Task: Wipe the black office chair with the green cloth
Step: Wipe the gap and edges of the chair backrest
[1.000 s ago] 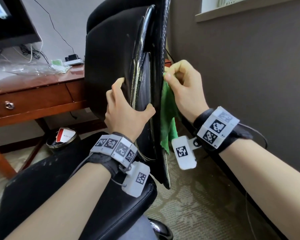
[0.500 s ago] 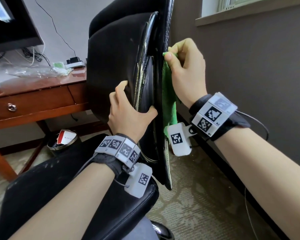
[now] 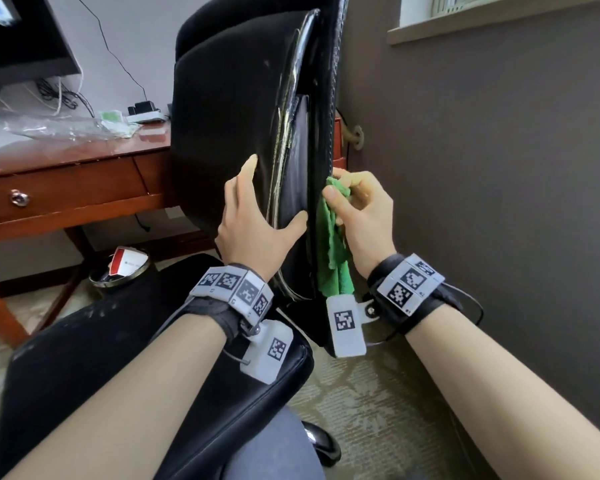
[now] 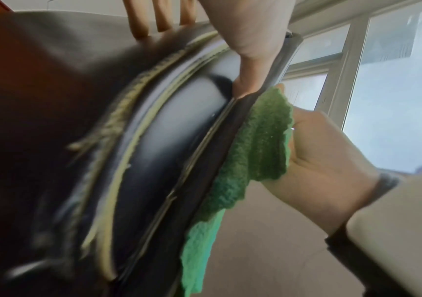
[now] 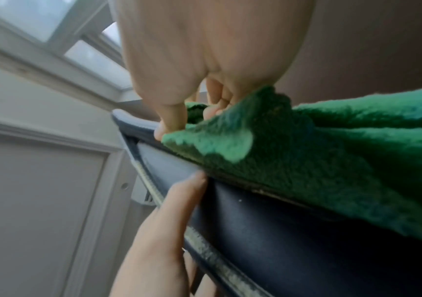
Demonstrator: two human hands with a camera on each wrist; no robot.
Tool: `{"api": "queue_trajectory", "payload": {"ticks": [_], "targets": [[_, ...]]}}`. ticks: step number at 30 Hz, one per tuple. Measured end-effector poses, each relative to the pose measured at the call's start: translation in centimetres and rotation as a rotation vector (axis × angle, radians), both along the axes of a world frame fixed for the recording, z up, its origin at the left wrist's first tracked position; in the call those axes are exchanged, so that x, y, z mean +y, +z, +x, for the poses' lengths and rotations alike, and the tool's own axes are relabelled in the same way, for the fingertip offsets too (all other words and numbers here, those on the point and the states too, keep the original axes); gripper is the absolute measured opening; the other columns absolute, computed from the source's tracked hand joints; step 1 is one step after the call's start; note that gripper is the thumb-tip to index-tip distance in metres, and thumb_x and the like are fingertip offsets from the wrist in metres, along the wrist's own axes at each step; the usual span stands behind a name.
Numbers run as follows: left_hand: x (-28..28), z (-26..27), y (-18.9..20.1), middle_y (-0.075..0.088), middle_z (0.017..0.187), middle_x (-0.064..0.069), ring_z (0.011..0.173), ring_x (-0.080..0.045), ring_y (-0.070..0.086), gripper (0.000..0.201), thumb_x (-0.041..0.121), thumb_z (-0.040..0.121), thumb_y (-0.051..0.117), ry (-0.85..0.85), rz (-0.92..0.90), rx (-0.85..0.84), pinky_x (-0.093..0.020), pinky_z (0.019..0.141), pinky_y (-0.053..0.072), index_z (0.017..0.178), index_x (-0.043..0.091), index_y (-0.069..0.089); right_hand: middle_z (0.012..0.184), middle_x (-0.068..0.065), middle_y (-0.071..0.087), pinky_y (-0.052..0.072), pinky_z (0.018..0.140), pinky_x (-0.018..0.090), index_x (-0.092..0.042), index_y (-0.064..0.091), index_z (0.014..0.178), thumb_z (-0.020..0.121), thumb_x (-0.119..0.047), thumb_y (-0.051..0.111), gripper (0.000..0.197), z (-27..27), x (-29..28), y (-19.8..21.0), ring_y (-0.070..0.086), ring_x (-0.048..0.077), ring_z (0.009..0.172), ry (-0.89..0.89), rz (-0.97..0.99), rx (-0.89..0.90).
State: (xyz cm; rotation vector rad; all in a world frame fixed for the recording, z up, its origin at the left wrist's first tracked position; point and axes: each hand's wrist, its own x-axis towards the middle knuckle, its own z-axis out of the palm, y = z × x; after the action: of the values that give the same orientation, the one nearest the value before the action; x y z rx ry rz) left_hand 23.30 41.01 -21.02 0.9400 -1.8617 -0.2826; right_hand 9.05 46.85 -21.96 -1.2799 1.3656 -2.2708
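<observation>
The black office chair (image 3: 229, 109) stands side-on before me, its backrest (image 4: 52, 120) upright with a worn, peeling side edge. My left hand (image 3: 253, 220) grips that edge, fingers on the front padding and thumb on the glossy side panel (image 5: 268, 231). My right hand (image 3: 357, 209) holds the bunched green cloth (image 3: 333, 251) against the rear face of the backrest, thumb pressing it near the rim. In the wrist views the green cloth (image 4: 253, 152) (image 5: 319, 160) lies along the back rim and hangs down below the hand.
A wooden desk (image 3: 70, 181) with a drawer stands left behind the chair, with cables and plastic wrap on top. A small waste bin (image 3: 122, 271) sits on the carpet under it. A dark wall (image 3: 499, 202) runs close on the right below a window sill (image 3: 465, 19).
My right hand rose with the cloth along the back of the backrest, then came down to mid height. The left hand kept its grip on the side edge.
</observation>
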Motion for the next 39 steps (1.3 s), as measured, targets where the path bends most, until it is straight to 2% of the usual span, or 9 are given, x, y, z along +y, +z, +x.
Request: {"api": "queue_trajectory", "payload": {"ticks": [2, 7, 13, 20, 24, 27, 33, 36, 39], "targets": [[0.2, 0.5, -1.2, 0.032, 0.15, 0.009, 0.128, -0.017, 0.049, 0.099, 0.046, 0.074, 0.078, -0.022, -0.01, -0.025, -0.032, 0.091, 0.038, 0.153, 0.036, 0.02, 0.093, 0.008, 0.067, 0.055, 0.075, 0.042, 0.0, 0.063, 0.093, 0.082, -0.015, 0.076, 0.023, -0.1, 0.4, -0.1, 0.06, 0.019, 0.08, 0.009, 0.027, -0.032], [1.2, 0.3, -3.7, 0.026, 0.153, 0.008, 0.126, -0.02, 0.051, 0.103, 0.043, 0.073, 0.079, 0.0, 0.109, 0.045, -0.03, 0.087, 0.037, 0.153, 0.036, 0.016, 0.074, 0.011, 0.062, 0.051, 0.065, 0.036, 0.006, 0.06, 0.082, 0.081, -0.014, 0.077, 0.026, -0.2, 0.6, 0.0, 0.056, 0.02, 0.065, 0.007, 0.02, -0.01], [1.6, 0.3, -5.1, 0.029, 0.152, 0.008, 0.128, -0.019, 0.05, 0.098, 0.041, 0.075, 0.079, 0.016, 0.135, 0.068, -0.029, 0.087, 0.036, 0.153, 0.034, 0.02, 0.074, 0.01, 0.06, 0.05, 0.064, 0.032, -0.004, 0.062, 0.077, 0.083, -0.014, 0.075, 0.018, 0.5, 1.4, -6.7, 0.056, 0.017, 0.066, 0.039, 0.193, -0.093], [1.3, 0.4, -5.2, 0.032, 0.149, 0.009, 0.125, -0.018, 0.05, 0.096, 0.042, 0.074, 0.079, 0.016, 0.129, 0.071, -0.03, 0.088, 0.036, 0.152, 0.035, 0.022, 0.077, 0.008, 0.063, 0.051, 0.063, 0.029, -0.008, 0.062, 0.076, 0.082, -0.015, 0.075, 0.016, -0.6, 0.3, -3.5, 0.058, 0.014, 0.067, 0.041, 0.11, -0.059], [1.3, 0.3, -5.6, 0.032, 0.148, 0.009, 0.128, -0.015, 0.047, 0.094, 0.042, 0.076, 0.077, 0.021, 0.12, 0.086, -0.03, 0.09, 0.034, 0.152, 0.034, 0.023, 0.076, 0.01, 0.061, 0.05, 0.069, 0.032, -0.002, 0.062, 0.078, 0.083, -0.015, 0.075, 0.019, -0.5, 0.5, -7.2, 0.056, 0.017, 0.068, 0.09, 0.187, -0.101], [1.1, 0.2, -5.9, 0.031, 0.15, 0.01, 0.13, -0.015, 0.046, 0.093, 0.043, 0.075, 0.078, 0.024, 0.119, 0.1, -0.031, 0.09, 0.035, 0.151, 0.033, 0.025, 0.074, 0.008, 0.059, 0.047, 0.067, 0.033, -0.006, 0.062, 0.075, 0.082, -0.017, 0.076, 0.019, -0.5, 1.1, -9.8, 0.055, 0.017, 0.068, 0.13, 0.276, -0.152], [1.4, 0.0, -7.7, 0.029, 0.151, 0.004, 0.127, -0.019, 0.048, 0.103, 0.046, 0.069, 0.08, 0.035, 0.145, 0.128, -0.033, 0.09, 0.043, 0.152, 0.03, 0.021, 0.077, 0.009, 0.06, 0.047, 0.065, 0.031, 0.003, 0.058, 0.079, 0.082, -0.017, 0.074, 0.026, -1.0, 0.5, -8.6, 0.057, 0.016, 0.07, 0.148, 0.216, -0.139], [1.7, -0.1, -9.2, 0.026, 0.153, -0.001, 0.128, -0.02, 0.047, 0.104, 0.043, 0.072, 0.08, 0.03, 0.215, 0.146, -0.029, 0.092, 0.04, 0.154, 0.024, 0.018, 0.074, 0.009, 0.058, 0.047, 0.063, 0.029, -0.005, 0.059, 0.076, 0.082, -0.016, 0.074, 0.019, -0.7, 0.8, -11.4, 0.055, 0.014, 0.066, 0.138, 0.27, -0.138], [2.0, 0.0, -11.4, 0.029, 0.153, -0.007, 0.134, -0.024, 0.041, 0.091, 0.038, 0.081, 0.074, 0.031, 0.452, 0.144, -0.029, 0.102, 0.034, 0.153, 0.014, 0.023, 0.071, 0.008, 0.059, 0.047, 0.059, 0.029, -0.012, 0.058, 0.069, 0.08, -0.015, 0.077, 0.022, -0.6, 1.8, -14.8, 0.057, 0.013, 0.064, 0.125, 0.376, -0.138]]}}
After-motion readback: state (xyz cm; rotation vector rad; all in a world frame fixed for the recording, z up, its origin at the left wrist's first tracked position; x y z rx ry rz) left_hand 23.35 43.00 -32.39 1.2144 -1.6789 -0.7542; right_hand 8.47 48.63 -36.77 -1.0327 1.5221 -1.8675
